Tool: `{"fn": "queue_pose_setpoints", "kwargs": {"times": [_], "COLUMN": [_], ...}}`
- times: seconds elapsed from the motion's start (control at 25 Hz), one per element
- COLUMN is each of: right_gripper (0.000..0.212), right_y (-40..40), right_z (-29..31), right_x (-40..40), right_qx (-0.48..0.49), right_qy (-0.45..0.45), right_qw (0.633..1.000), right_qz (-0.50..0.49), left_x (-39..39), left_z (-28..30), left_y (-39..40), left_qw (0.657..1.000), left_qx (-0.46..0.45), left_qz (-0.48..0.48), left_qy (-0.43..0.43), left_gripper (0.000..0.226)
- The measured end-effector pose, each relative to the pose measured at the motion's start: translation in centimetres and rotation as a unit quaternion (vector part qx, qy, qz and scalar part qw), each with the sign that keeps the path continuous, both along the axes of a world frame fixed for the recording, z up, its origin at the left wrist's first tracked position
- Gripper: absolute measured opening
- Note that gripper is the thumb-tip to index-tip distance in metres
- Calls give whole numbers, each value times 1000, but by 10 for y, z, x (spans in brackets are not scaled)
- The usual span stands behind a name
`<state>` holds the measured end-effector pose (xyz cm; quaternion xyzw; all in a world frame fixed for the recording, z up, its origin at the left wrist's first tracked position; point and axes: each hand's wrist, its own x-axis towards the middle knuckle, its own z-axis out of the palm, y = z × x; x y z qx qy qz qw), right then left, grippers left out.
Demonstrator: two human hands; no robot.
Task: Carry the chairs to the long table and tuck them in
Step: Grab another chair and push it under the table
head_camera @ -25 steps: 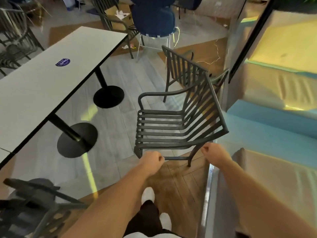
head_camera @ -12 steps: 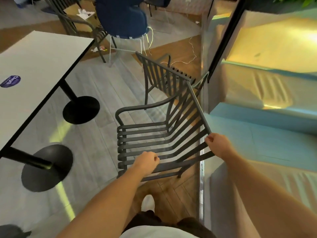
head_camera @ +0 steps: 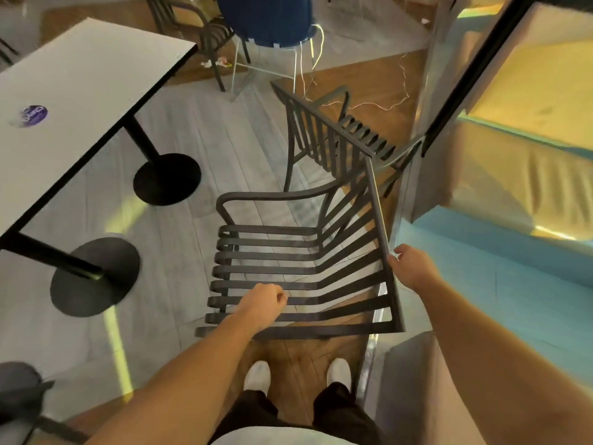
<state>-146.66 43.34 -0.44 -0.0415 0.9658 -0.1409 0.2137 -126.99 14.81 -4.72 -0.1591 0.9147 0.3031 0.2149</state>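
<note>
Our left hand (head_camera: 263, 300) has its fingers (head_camera: 278, 297) curled tight around one of the near seat slats of the dark slatted chair (head_camera: 298, 268). Our right hand (head_camera: 409, 268) wraps its fingers around the top rail of the chair's backrest, thumb toward us. The chair sits between both arms, directly in front of our white shoes (head_camera: 256, 377), with its seat facing left and its backrest on the right; whether its legs touch the floor we cannot tell. Just beyond it, on the far side, stands a second slatted chair (head_camera: 324, 139), its backrest nearly meeting the corner of the one we hold. To the left, well apart from the held chair, is the long bench (head_camera: 80, 91) with a white top, a round purple sticker (head_camera: 33, 115) on it, and two black pedestal bases (head_camera: 167, 178) on the grey floor. Farther off stands a blue upholstered chair (head_camera: 266, 17) on thin white legs. On the right runs a teal and yellow padded seat (head_camera: 513, 268).
</note>
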Motion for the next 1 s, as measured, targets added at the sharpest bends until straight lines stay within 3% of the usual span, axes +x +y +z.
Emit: {"fn": "queue_pose_setpoints", "kwargs": {"times": [0.24,0.44,0.6,1.0], "right_gripper": [43,50,45,41], "right_y": [-11,-36,-50,-60], "right_z": [-33,-52,-70,-69], "right_x": [-82,-107,-95,-16], "right_qx": [-23,-91,-126,-89], "right_qy": [-64,-119,-128,-135], "right_qw": [995,988,975,975], "right_qz": [69,-32,-131,-150], "left_x": [-6,5,16,83], "left_z": [-18,-24,-28,-23], "left_y": [43,71,77,60], "left_qw": [992,987,979,980], "left_qx": [-6,11,16,30], "left_qz": [120,159,201,197], "left_qy": [-28,-29,-17,-20], "left_gripper": [26,24,26,28]}}
